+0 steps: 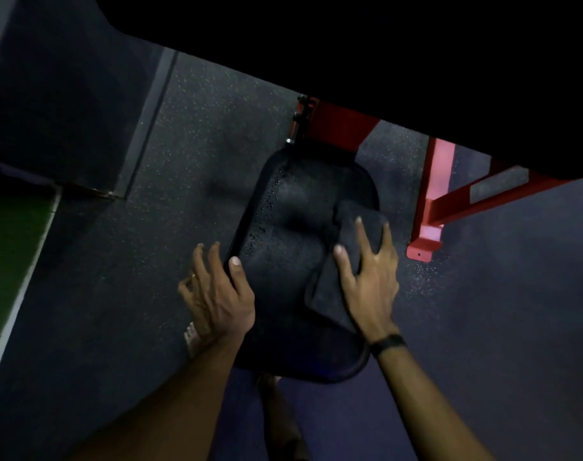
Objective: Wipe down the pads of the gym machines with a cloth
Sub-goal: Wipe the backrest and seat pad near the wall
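head view looks straight down on a black seat pad (293, 247), and i take this to be the wiping step on this one pad, somewhere in the middle of it. my right hand (366, 277) lies flat on a dark cloth (343, 261), fingers straight and spread, pressing it onto the right side of the pad; nothing is curled round the cloth, it is just pinned under the palm and fingers. the cloth is folded and covers the pad's right edge, reaching from near the far corner back toward my wrist, where i wear a dark band (388, 344).

my left hand (217, 294) steadies the pad at its left edge: the thumb sits on top of the pad and the fingers drop over the rim, so i read it as a light hold on the edge, though i cannot see how far the fingers wrap underneath.

droplets (267, 207) glisten along the left and far part of the pad, well apart from the cloth. so my guess is the next move calls for dragging the cloth leftward across the middle into that wet strip, keeping flat pressure on it, and shifting the left hand clear of the rim so the edge gets wiped too. the red frame (336, 124) stands just beyond the pad on the speckled floor (200, 134).
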Demonstrator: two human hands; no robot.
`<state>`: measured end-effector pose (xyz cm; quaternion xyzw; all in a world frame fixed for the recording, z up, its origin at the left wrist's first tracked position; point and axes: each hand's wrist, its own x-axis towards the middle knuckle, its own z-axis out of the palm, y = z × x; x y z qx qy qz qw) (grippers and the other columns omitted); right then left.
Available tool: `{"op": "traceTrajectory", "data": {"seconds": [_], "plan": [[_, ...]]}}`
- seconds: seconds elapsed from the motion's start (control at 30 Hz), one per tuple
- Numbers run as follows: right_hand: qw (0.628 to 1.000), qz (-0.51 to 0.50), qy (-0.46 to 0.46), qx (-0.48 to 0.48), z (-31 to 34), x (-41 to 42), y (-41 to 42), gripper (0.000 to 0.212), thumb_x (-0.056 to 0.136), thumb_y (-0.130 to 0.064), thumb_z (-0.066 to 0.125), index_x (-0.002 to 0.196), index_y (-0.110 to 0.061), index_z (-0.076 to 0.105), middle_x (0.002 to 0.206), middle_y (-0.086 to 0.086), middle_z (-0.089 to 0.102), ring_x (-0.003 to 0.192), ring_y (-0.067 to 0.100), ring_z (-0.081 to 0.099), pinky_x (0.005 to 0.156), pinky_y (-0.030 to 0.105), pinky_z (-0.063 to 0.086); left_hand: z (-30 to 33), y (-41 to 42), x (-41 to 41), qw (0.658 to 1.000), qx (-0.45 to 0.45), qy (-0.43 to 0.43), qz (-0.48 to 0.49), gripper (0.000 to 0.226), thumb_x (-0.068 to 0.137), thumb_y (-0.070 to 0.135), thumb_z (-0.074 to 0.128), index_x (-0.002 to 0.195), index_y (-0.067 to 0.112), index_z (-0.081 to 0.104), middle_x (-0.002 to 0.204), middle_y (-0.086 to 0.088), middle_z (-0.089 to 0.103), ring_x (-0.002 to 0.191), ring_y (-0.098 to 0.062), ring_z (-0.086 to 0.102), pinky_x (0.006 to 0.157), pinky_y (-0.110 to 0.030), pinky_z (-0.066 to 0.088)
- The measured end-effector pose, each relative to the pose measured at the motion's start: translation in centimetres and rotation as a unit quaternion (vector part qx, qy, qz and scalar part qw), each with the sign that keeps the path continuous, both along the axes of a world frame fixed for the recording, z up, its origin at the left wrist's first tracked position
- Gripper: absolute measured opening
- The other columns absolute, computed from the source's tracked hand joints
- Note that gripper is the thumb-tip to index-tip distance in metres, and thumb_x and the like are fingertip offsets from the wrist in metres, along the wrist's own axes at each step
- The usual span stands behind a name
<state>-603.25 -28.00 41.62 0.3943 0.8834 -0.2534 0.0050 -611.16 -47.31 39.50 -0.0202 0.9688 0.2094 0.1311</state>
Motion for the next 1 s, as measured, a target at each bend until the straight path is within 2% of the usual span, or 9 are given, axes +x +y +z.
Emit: {"op": "traceTrajectory", "data": {"seconds": [0.1,0.3,0.37,0.53,0.7,0.77,0.83,0.9,1.0], "plan": [[0.999,0.002,-0.028,0.028,-0.9,-5.5,3.6,0.064,0.099,-0.068,0.035,0.155,-0.04,0.028,0.165,0.012,0.018,0.148,0.035,0.023,0.108,0.059,0.036,0.1,-0.1,0.1,1.0,-0.005,-0.002,-0.008,0.06,0.103,0.048,0.018,0.141,0.012,0.048,0.151,-0.015,0.043,0.112,-0.035,0.061,0.104,-0.055,0.035],[0.992,0.013,-0.093,0.089,-1.1,-13.2,6.2,0.065,0.102,-0.062,0.033,0.137,-0.013,0.055,0.139,0.021,0.05,0.127,0.041,0.044,0.1,0.055,0.035,0.1,-0.1,0.0,1.0,-0.005,0.003,-0.015,0.056,0.104,0.046,0.02,0.141,0.013,0.047,0.151,-0.016,0.042,0.109,-0.035,0.063,0.103,-0.054,0.033],[0.991,0.029,-0.09,0.099,-0.7,-12.2,5.6,0.064,0.101,-0.063,0.031,0.141,-0.017,0.053,0.14,0.021,0.049,0.129,0.041,0.042,0.102,0.057,0.033,-0.1,0.1,0.1,1.0,-0.004,0.0,-0.018,0.056,0.104,0.046,0.02,0.14,0.013,0.048,0.151,-0.016,0.043,0.112,-0.034,0.061,0.102,-0.054,0.034],[0.957,0.253,-0.052,0.13,0.5,-5.4,-2.6,0.058,0.096,-0.062,0.037,0.149,-0.039,0.042,0.158,0.008,0.035,0.147,0.039,0.025,0.113,0.067,0.022,-0.3,0.0,-0.3,1.0,-0.001,-0.011,-0.008,0.055,0.103,0.046,0.023,0.139,0.013,0.05,0.149,-0.016,0.044,0.113,-0.035,0.06,0.099,-0.054,0.037],[0.95,0.256,-0.07,0.162,-1.0,-13.3,-1.8,0.057,0.098,-0.066,0.031,0.146,-0.041,0.046,0.157,0.007,0.034,0.148,0.04,0.02,0.112,0.076,0.007,-0.3,-0.1,-0.3,1.0,-0.002,0.003,0.006,0.053,0.102,0.045,0.028,0.139,0.013,0.049,0.15,-0.016,0.044,0.112,-0.034,0.06,0.1,-0.055,0.041],[0.945,0.256,-0.082,0.187,-1.4,-17.2,-1.5,0.056,0.096,-0.065,0.032,0.138,-0.037,0.056,0.144,0.009,0.05,0.135,0.04,0.04,0.109,0.075,0.017,-0.3,-0.2,-0.3,1.0,-0.002,0.001,0.013,0.055,0.102,0.046,0.027,0.14,0.013,0.047,0.15,-0.015,0.043,0.114,-0.034,0.059,0.101,-0.056,0.04],[0.939,0.253,-0.098,0.212,-1.4,-20.1,-1.9,0.054,0.094,-0.063,0.036,0.12,-0.03,0.069,0.119,0.009,0.066,0.11,0.036,0.058,0.104,0.069,0.03,-0.4,-0.2,-0.2,1.0,-0.002,0.004,0.019,0.056,0.101,0.048,0.027,0.141,0.013,0.047,0.151,-0.015,0.042,0.115,-0.034,0.059,0.102,-0.056,0.04],[0.937,0.244,-0.114,0.224,-1.2,-21.6,-2.2,0.053,0.091,-0.061,0.039,0.104,-0.024,0.075,0.105,0.008,0.069,0.094,0.033,0.063,0.101,0.063,0.033,-0.3,-0.1,-0.3,1.0,0.002,0.007,0.025,0.058,0.101,0.048,0.026,0.142,0.013,0.047,0.152,-0.015,0.041,0.118,-0.033,0.058,0.104,-0.055,0.038],[0.937,0.249,-0.119,0.213,-0.9,-22.5,-2.3,0.05,0.092,-0.056,0.042,0.095,-0.016,0.074,0.1,0.01,0.069,0.091,0.031,0.064,0.098,0.054,0.037,-0.3,-0.1,-0.3,0.999,0.008,0.018,0.03,0.058,0.102,0.048,0.022,0.143,0.013,0.045,0.154,-0.015,0.039,0.121,-0.033,0.057,0.106,-0.057,0.036]]}}
